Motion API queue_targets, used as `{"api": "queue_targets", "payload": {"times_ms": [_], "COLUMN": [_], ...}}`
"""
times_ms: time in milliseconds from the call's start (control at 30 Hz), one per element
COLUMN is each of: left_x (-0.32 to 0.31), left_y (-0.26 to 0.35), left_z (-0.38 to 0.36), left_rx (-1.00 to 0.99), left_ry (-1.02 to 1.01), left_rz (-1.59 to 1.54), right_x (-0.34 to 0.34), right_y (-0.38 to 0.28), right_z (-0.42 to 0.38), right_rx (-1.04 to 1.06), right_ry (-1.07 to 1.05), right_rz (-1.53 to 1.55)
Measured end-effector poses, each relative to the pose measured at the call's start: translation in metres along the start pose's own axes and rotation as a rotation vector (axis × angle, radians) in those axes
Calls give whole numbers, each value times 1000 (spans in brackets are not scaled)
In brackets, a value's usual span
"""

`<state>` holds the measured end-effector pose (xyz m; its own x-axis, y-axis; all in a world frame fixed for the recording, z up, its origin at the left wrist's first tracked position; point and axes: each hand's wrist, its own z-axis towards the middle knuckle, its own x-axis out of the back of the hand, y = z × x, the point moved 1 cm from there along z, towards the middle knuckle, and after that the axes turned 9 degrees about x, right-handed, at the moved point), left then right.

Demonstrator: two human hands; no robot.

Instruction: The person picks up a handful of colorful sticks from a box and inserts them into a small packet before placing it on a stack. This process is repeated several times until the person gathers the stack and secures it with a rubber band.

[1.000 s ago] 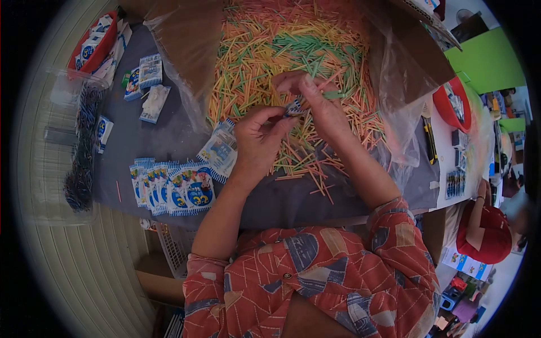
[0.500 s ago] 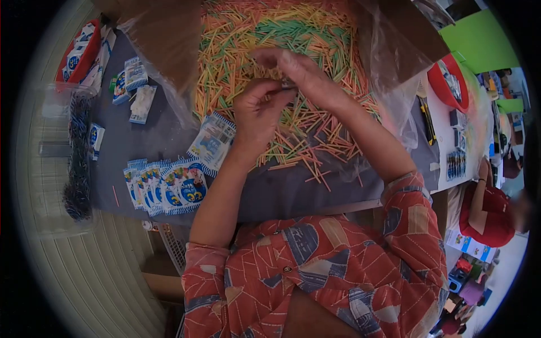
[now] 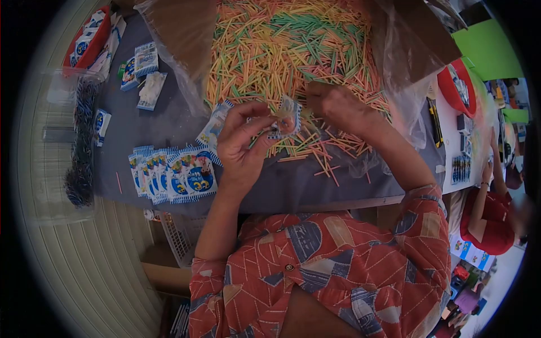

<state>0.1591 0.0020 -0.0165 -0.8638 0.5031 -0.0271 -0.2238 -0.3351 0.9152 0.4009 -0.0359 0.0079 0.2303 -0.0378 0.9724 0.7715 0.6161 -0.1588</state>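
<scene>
My left hand (image 3: pixel 245 141) pinches a small clear packet with blue print (image 3: pixel 286 117) between thumb and fingers, in front of the heap of coloured sticks (image 3: pixel 270 50). To its right, my right hand (image 3: pixel 341 107) is closed just above the sticks; whatever its curled fingers hold is hidden. Beside my left wrist, a row of overlapping blue-and-white packets (image 3: pixel 189 173) lies on the grey cloth. Another blue-and-white packet (image 3: pixel 211 128) lies partly behind my left hand.
Red bowls of packets stand at the far left (image 3: pixel 96 42) and right (image 3: pixel 451 87). Small packs (image 3: pixel 145 59) lie upper left, near a clear tray of dark strands (image 3: pixel 84 135). A yellow-black cutter (image 3: pixel 434 121) lies right. A person in red (image 3: pixel 490 222) sits beyond.
My hands have moved apart. The small packet now shows in my left hand, and my right hand has shifted right and down over the sticks, its fingers curled.
</scene>
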Motion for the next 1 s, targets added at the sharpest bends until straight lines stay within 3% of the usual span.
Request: {"api": "queue_targets", "payload": {"times_ms": [67, 233, 300, 333, 400, 500, 533, 600, 633, 767, 867, 1000], "left_x": [4, 9, 6, 5, 0, -6, -8, -13, -15, -20, -21, -19], "left_y": [3, 5, 3, 2, -2, -6, -6, -4, -3, 0, 1, 4], "left_z": [-5, -11, -12, -13, -13, -13, -13, -13, -12, -16, -22, -24], "left_rx": [-36, -69, -3, -5, 82, 115, 108, 144, 136, 127, 202, 279], "left_ry": [-2, -4, 5, 5, 23, 32, 27, 23, 19, 31, 31, 24], "left_rz": [13, 63, 56, 55, 76, 80, 78, -12, -15, -18, -22, -16], "right_x": [4, 32, 42, 45, 49, 64, 62, 62, 62, 50, 42, 39], "right_y": [11, 14, -1, -10, -28, -65, -66, -67, -66, -63, -69, -69], "right_z": [-6, -11, -11, -10, -7, 6, 10, 17, 17, 24, 29, 27], "right_rx": [-116, -216, -434, -433, -421, -234, -233, 39, -9, 17, -50, -77], "right_ry": [4, 249, 471, 471, 802, 953, 958, 745, 585, 484, 566, 523], "right_rz": [-26, 149, 505, 503, 898, 914, 907, 484, 407, 358, 287, 494]}}
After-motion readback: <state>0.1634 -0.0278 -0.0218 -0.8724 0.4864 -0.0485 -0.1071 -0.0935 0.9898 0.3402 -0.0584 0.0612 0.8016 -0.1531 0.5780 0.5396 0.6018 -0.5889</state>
